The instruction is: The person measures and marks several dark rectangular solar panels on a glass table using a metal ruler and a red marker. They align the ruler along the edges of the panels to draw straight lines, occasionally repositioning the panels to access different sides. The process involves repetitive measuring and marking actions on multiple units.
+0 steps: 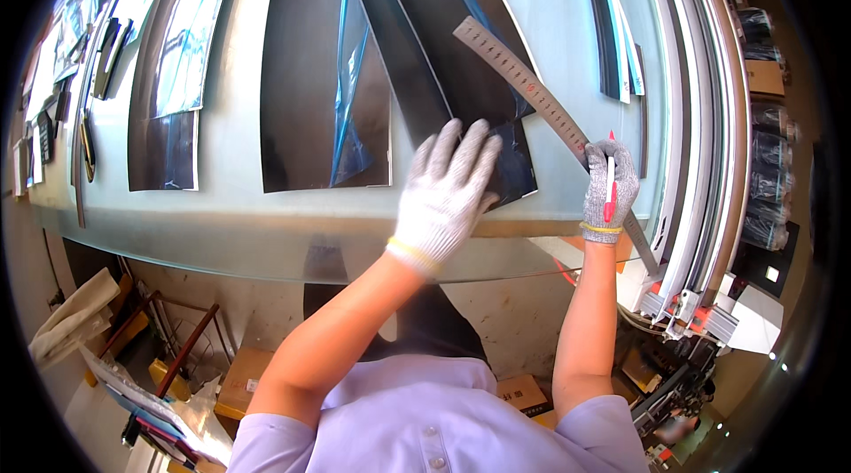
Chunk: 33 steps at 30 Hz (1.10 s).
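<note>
My left hand (446,194), in a white knit glove, lies with fingers stretched over the near end of a long dark strip (403,47). Another dark sheet with blue film (501,140) shows just beyond its thumb. In a grey knit glove, my right hand (608,194) is closed around a steel ruler (523,78) and a red-and-white pen (610,173). The ruler runs slantwise from the dark sheets, under the right hand, to the table's right corner. Left of my left hand lies a wide dark sheet (301,92) with loose blue film on it.
The glass tabletop (239,154) has a curved-looking near edge. A dark sheet (151,127) and several knives (108,56) lie at the left. Narrow strips (607,39) lie at the right, beside a long metal rail (700,118). Cardboard boxes (244,380) stand below.
</note>
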Each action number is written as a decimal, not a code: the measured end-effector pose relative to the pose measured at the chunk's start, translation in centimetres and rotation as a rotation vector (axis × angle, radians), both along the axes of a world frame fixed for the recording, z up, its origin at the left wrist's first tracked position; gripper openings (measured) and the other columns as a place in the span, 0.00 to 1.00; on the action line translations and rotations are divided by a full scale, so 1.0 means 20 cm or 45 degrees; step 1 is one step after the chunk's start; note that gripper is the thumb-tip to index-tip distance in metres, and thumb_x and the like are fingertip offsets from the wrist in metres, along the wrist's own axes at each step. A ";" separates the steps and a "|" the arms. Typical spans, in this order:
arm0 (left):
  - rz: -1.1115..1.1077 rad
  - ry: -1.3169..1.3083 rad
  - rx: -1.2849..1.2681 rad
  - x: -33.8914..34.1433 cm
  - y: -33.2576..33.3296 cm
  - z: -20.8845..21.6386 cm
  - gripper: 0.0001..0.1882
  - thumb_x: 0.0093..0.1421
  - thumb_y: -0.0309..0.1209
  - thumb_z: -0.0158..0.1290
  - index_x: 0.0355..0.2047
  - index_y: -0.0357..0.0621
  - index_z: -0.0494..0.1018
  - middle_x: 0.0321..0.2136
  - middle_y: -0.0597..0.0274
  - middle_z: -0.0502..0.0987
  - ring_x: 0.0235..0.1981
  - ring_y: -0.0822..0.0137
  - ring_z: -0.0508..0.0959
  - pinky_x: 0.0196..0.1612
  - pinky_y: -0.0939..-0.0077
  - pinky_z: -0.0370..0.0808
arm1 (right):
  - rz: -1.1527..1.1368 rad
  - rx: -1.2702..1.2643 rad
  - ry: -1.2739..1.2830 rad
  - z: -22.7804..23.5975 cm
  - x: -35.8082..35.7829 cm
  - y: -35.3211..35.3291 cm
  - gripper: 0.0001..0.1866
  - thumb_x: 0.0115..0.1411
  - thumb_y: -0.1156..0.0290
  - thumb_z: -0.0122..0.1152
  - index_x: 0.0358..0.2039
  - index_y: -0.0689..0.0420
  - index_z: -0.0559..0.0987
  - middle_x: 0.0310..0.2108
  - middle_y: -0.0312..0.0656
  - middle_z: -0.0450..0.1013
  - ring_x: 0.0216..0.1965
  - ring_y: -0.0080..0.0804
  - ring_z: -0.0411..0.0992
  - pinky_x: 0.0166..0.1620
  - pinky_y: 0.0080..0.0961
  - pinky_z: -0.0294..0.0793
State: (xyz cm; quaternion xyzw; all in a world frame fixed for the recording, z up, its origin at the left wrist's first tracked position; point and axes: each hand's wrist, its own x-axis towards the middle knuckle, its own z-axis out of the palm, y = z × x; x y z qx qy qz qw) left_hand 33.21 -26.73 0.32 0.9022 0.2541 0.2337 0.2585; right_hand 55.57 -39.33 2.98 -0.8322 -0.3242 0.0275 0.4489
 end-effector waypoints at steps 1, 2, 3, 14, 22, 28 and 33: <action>-0.001 0.053 -0.015 0.08 0.01 -0.04 0.43 0.52 0.37 0.71 0.68 0.48 0.68 0.69 0.55 0.67 0.71 0.45 0.65 0.72 0.46 0.61 | -0.055 0.038 0.058 -0.02 0.03 -0.01 0.03 0.62 0.81 0.68 0.33 0.64 0.81 0.30 0.37 0.77 0.32 0.23 0.76 0.39 0.23 0.78; 0.006 0.119 -0.029 0.12 0.04 -0.07 0.43 0.55 0.42 0.69 0.69 0.49 0.67 0.71 0.54 0.65 0.73 0.44 0.62 0.73 0.46 0.58 | -0.071 0.069 0.100 -0.04 0.04 -0.02 0.03 0.62 0.81 0.68 0.34 0.64 0.81 0.30 0.37 0.77 0.32 0.23 0.76 0.39 0.23 0.78; -0.008 0.168 -0.009 0.11 0.05 -0.08 0.42 0.56 0.43 0.68 0.70 0.50 0.67 0.72 0.54 0.65 0.73 0.44 0.61 0.74 0.46 0.57 | -0.083 0.101 0.143 -0.05 0.05 -0.03 0.03 0.62 0.81 0.68 0.34 0.64 0.81 0.30 0.37 0.77 0.32 0.23 0.76 0.39 0.23 0.78; -0.245 0.527 0.130 -0.72 0.52 0.05 0.46 0.54 0.52 0.67 0.71 0.51 0.67 0.71 0.52 0.66 0.71 0.42 0.65 0.74 0.46 0.59 | 0.259 -0.017 0.233 -0.12 -0.11 0.13 0.06 0.57 0.82 0.71 0.32 0.62 0.81 0.27 0.40 0.77 0.29 0.30 0.76 0.37 0.27 0.78; 0.608 0.019 -0.810 -0.80 0.30 0.14 0.30 0.59 0.17 0.63 0.64 0.40 0.75 0.41 0.59 0.81 0.38 0.68 0.82 0.46 0.74 0.80 | 0.795 -0.237 -0.306 -0.07 -0.38 0.21 0.10 0.49 0.69 0.77 0.26 0.53 0.79 0.25 0.37 0.76 0.29 0.42 0.72 0.40 0.38 0.69; 0.254 0.332 -0.538 -0.80 0.46 0.17 0.08 0.61 0.23 0.63 0.42 0.39 0.84 0.37 0.54 0.82 0.35 0.58 0.85 0.41 0.68 0.82 | 0.771 -0.214 -0.395 -0.09 -0.35 0.21 0.12 0.49 0.67 0.77 0.27 0.52 0.79 0.24 0.36 0.73 0.30 0.41 0.72 0.43 0.38 0.68; 0.070 0.445 -0.054 -0.65 0.72 0.22 0.05 0.55 0.27 0.66 0.33 0.43 0.84 0.41 0.59 0.83 0.48 0.54 0.82 0.52 0.59 0.80 | 0.691 -0.214 -0.362 -0.11 -0.24 0.31 0.09 0.53 0.69 0.74 0.28 0.53 0.79 0.25 0.36 0.73 0.31 0.42 0.71 0.47 0.37 0.68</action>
